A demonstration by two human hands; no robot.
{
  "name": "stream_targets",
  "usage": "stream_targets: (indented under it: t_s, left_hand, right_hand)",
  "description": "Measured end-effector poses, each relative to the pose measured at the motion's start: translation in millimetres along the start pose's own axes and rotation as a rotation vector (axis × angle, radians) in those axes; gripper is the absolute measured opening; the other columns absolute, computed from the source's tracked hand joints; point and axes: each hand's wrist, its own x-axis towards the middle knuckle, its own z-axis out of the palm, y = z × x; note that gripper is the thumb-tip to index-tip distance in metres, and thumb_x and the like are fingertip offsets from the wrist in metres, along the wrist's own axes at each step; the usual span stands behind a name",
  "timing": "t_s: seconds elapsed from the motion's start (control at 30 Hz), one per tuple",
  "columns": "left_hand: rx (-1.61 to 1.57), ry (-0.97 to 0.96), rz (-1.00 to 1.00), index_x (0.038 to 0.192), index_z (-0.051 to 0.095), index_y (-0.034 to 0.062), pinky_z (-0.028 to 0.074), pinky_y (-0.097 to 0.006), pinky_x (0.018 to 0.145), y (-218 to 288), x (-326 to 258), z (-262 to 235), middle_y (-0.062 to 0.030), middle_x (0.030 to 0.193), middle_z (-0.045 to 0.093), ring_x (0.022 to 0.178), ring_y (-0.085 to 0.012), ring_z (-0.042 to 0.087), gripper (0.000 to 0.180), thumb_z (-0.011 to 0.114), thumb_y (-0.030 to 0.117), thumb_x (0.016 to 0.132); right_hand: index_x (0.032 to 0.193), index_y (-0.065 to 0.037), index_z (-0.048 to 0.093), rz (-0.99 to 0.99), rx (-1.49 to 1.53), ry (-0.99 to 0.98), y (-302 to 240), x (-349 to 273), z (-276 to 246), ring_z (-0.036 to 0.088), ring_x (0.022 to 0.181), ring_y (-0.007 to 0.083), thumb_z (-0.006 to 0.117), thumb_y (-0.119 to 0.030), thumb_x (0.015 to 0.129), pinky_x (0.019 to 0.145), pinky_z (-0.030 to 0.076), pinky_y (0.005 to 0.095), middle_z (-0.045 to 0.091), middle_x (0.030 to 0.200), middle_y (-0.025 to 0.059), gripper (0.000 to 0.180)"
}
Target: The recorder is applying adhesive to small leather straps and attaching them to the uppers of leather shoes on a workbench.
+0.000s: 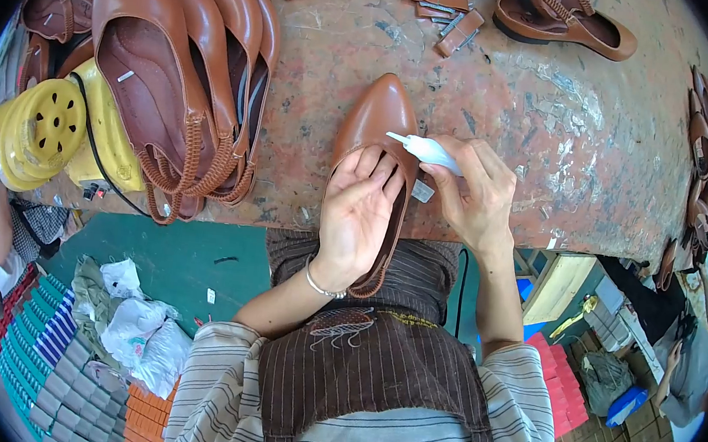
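A brown pointed slingback shoe lies at the worktable's near edge, toe pointing away from me. My left hand holds it palm up, its fingers reaching into the opening under the upper. In my right hand is a small white squeeze bottle, pinched between thumb and fingers. Its narrow nozzle points left, over the shoe's upper by the opening's edge. Whether the tip touches the leather, I cannot tell. A small pale tag is beside the shoe, near my right fingers.
Several matching shoes lean together on the left, beside a yellow machine with a black cable. Brown bow trims and another shoe pair lie at the back. More shoes are piled far right. Other people are at both sides.
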Motion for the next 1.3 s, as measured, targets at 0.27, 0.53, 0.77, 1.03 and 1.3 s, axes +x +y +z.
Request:
stream_targets:
  t_s: [0.27,0.53,0.77,1.03,1.3]
  left_hand:
    - [0.005,0.037,-0.021,0.114,0.049,-0.0079,0.034,-0.040,0.111,-2,5,2,-0.0132,0.120,0.054,0.122,-0.0239,0.049,0.026,0.046,-0.007,0.088]
    - [-0.006,0.045,-0.006,0.115,0.049,-0.0090,0.033,-0.041,0.112,-5,5,-6,-0.0143,0.123,0.054,0.122,-0.0254,0.048,0.027,0.046,-0.007,0.088]
    - [0.008,-0.003,0.018,0.114,0.049,-0.0082,0.034,-0.041,0.111,-6,5,-5,-0.0151,0.124,0.053,0.122,-0.0251,0.048,0.026,0.047,-0.007,0.088]
    - [0.000,-0.025,0.042,0.117,0.048,-0.0088,0.034,-0.041,0.111,-6,4,-3,-0.0169,0.128,0.051,0.124,-0.0257,0.047,0.029,0.045,-0.007,0.088]
    - [0.008,-0.001,0.044,0.118,0.049,-0.0080,0.036,-0.041,0.109,-8,3,-10,-0.0172,0.129,0.051,0.123,-0.0259,0.048,0.030,0.045,-0.008,0.088]
  right_hand:
    - [0.092,-0.003,0.066,-0.009,-0.061,-0.106,-2,8,-3,0.059,0.066,0.0265,0.074,-0.013,0.073,0.057,0.046,0.0341,0.063,0.078,0.0099,0.022]
    - [0.089,-0.004,0.066,-0.022,-0.071,-0.136,-5,14,-3,0.055,0.061,0.0271,0.073,-0.014,0.073,0.054,0.044,0.0355,0.058,0.072,0.0098,0.020]
    - [0.087,-0.004,0.066,-0.021,-0.088,-0.165,-8,17,-5,0.055,0.060,0.0267,0.073,-0.014,0.073,0.053,0.043,0.0350,0.058,0.071,0.0097,0.019]
    - [0.084,-0.004,0.065,-0.026,-0.083,-0.182,-10,20,-8,0.054,0.059,0.0262,0.073,-0.014,0.074,0.053,0.042,0.0349,0.057,0.070,0.0094,0.017]
    - [0.083,-0.004,0.064,-0.033,-0.098,-0.200,-14,24,-8,0.055,0.059,0.0263,0.073,-0.014,0.074,0.052,0.043,0.0352,0.058,0.069,0.0094,0.016]
